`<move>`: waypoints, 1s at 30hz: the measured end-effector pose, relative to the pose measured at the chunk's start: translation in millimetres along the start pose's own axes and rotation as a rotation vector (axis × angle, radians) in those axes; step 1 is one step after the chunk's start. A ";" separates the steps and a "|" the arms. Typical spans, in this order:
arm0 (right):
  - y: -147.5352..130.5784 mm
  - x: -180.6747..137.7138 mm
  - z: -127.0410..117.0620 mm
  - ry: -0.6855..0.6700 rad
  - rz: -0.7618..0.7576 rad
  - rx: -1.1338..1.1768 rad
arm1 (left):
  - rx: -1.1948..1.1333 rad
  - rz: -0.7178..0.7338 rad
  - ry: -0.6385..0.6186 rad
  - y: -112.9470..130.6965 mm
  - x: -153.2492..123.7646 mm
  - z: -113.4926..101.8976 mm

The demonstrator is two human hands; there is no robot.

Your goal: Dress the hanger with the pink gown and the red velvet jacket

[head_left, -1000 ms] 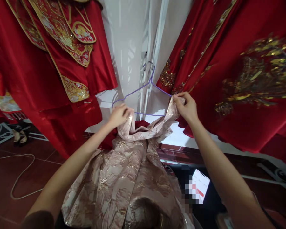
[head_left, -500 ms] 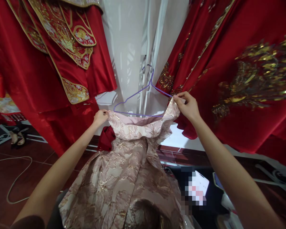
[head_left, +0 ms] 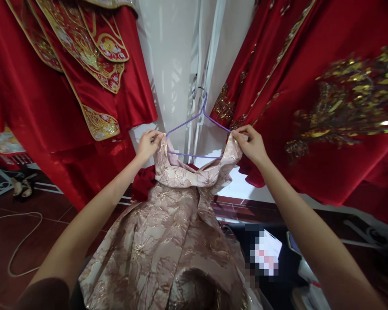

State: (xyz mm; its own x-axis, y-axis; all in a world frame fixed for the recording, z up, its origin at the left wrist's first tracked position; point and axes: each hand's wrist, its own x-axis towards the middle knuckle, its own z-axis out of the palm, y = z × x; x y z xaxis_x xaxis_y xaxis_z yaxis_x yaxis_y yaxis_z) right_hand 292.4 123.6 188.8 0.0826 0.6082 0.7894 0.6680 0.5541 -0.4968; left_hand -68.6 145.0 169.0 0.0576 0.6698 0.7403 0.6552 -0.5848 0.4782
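A person's two bare hands hold up a pink-and-gold brocade dress (head_left: 168,228) in front of me, approx. center, its bodice up near the hanger & its wide skirt spreading down toward the wearer of the cam. L hand (head_left: 148,145): thumb & fingers pinch the L shoulder strap at its top edge. R hand (head_left: 254,146): thumb & fingertips grip the R strap, same height. Neither hand is clenched; both grasp only fabric edge, as far as I can see.

A thin purple hanger (head_left: 203,110) sits btwn the hands, its arms sloping down to the 2 straps, lower bar running across the neckline. Its hook is up by a white pole (head_left: 211,51); can't tell if it's hooked on. A dark red cloth (head_left: 144,184) shows beside the bodice, just below the L hand.

On the L hangs a red satin garment (head_left: 129,94) w/ gold-edged embroidered panels; on the R, another red garment (head_left: 330,172) w/ gold sequins. Lower R, a pale, partly pixelated rectangle (head_left: 271,243) lies on a dark surface (head_left: 238,230). Far L: shoes (head_left: 26,189) & a white cable (head_left: 21,245) on the red-brown floor (head_left: 56,241).
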 end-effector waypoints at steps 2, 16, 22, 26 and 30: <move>2.1 -1.1 1.8 0.005 -0.003 0.011 | -0.072 0.010 -0.057 7.0 5.6 3.6; 8.3 -1.3 5.4 -0.014 0.011 0.021 | -0.218 -0.678 -0.814 -65.1 -67.4 -8.0; 7.4 -0.5 3.8 -0.023 0.016 0.020 | -0.108 -0.663 -0.865 -69.3 -54.5 -23.5; 6.2 -0.7 3.1 -0.026 -0.002 0.038 | -0.414 -0.790 -0.811 -70.2 -48.6 -33.8; 4.1 -1.5 2.6 -0.024 -0.003 0.033 | -0.428 -0.799 -0.674 -63.3 -31.7 -29.2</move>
State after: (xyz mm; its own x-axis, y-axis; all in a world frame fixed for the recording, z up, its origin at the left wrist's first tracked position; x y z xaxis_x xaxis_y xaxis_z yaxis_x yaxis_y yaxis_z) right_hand 293.0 126.4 184.6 0.0626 0.6202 0.7820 0.6434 0.5739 -0.5066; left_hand -133.9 147.4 129.1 0.2170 0.9567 -0.1941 0.3822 0.0997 0.9187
